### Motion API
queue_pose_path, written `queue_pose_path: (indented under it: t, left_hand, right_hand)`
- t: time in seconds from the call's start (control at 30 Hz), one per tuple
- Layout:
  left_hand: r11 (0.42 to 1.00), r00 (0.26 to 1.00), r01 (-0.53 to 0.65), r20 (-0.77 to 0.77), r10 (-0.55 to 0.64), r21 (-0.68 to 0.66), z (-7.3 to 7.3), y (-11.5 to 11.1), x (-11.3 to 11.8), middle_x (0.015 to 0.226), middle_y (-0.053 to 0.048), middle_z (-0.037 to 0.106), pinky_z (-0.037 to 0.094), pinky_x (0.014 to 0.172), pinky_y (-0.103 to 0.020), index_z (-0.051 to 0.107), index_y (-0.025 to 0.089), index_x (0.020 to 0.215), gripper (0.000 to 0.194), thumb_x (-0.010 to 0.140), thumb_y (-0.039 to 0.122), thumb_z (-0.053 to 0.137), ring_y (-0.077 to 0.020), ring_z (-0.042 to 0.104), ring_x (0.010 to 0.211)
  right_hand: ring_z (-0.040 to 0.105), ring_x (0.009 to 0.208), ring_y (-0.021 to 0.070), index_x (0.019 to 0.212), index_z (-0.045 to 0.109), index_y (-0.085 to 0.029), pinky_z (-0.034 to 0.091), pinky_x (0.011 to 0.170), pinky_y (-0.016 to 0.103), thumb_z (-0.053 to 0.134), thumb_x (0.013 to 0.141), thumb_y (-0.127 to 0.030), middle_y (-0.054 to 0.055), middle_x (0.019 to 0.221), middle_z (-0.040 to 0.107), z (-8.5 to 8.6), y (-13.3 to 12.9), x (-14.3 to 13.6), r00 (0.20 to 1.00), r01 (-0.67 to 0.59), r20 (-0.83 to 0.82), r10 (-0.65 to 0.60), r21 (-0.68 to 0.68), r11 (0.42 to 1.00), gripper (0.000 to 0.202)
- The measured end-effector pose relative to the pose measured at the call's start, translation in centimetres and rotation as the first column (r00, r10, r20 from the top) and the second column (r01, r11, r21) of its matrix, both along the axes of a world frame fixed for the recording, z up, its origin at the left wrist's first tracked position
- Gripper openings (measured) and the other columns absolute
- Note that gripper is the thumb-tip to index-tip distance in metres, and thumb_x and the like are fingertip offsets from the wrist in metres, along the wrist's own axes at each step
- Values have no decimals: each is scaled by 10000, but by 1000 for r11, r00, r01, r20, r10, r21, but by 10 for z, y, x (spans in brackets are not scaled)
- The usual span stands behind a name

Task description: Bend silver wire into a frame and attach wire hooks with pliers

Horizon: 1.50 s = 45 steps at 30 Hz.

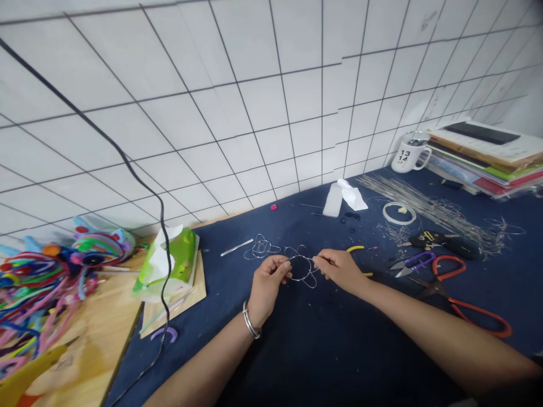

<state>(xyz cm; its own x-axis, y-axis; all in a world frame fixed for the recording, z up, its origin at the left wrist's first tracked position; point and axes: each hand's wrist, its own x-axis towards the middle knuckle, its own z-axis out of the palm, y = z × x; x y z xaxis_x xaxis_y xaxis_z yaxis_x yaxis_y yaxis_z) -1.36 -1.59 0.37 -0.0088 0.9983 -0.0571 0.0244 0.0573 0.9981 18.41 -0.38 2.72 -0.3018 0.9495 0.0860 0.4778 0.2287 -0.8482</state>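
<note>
A thin wire piece bent into loops (302, 278) is held between my two hands, just above the dark blue mat. My left hand (271, 277), with a silver bangle at the wrist, pinches its left side. On the right side, my right hand (337, 268) grips the wire with thumb and fingers pressed together. Behind my left hand lies another looped wire shape (262, 247), with some short straight wires (236, 247) to its left. Yellow-handled pliers (355, 249) are partly hidden behind my right hand.
Right: purple scissors (413, 263), orange-handled shears (479, 316), black cutters (436, 238), a wire coil (399, 213), long wires (407, 195), a mug (408, 157) and stacked papers (487, 147). Left: a green tissue pack (182, 254), a black cable (162, 226) and colourful fuzzy stems (42, 282).
</note>
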Motion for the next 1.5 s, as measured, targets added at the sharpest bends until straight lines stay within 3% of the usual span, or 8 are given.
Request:
queue_pose_path:
  t: [0.33, 0.7, 0.9, 1.27, 1.5]
  left_hand:
    - [995, 994, 92, -60, -93, -26, 1, 0, 1, 672, 0, 566, 386, 497, -188, 549, 150, 876, 214, 743, 316, 570, -101, 538, 578]
    - [996, 994, 91, -57, -92, -25, 3, 0, 2, 674, 5, 561, 385, 489, -186, 546, 152, 880, 219, 739, 316, 570, -93, 532, 573]
    - [992, 988, 127, -84, -128, -20, 5, 0, 1, 667, 11, 566, 387, 503, -188, 554, 156, 887, 215, 741, 314, 567, -92, 530, 575]
    - [991, 984, 136, -112, -136, -8, 5, -1, 2, 719, -23, 593, 400, 519, -206, 583, 149, 928, 260, 771, 347, 520, -113, 546, 608]
    - [988, 988, 151, -32, -152, -22, 10, -3, 3, 749, -34, 590, 409, 530, -211, 528, 148, 1015, 321, 756, 335, 548, -129, 566, 646]
  right_hand:
    - [388, 502, 82, 540, 409, -180, 276, 496, 208, 406, 814, -332, -48, 504, 385, 0, 0, -2, 995, 59, 67, -69, 142, 988, 314]
    - [489, 475, 85, 742, 553, -181, 361, 491, 206, 375, 827, -383, -30, 562, 518, 0, -1, -2, 996, -24, -93, 14, -105, 994, 282]
    - [458, 418, 70, 779, 561, -186, 339, 435, 192, 395, 815, -375, -43, 547, 499, -3, -3, -4, 997, -50, -63, 41, -160, 986, 254]
    - [495, 584, 97, 727, 580, -195, 338, 548, 211, 410, 803, -294, -31, 625, 549, -8, 2, -5, 997, -44, 57, 44, -4, 999, 211]
    - [505, 605, 113, 770, 570, -196, 353, 581, 229, 385, 818, -296, -23, 635, 550, -7, 3, -5, 994, 103, 22, -105, 69, 992, 216]
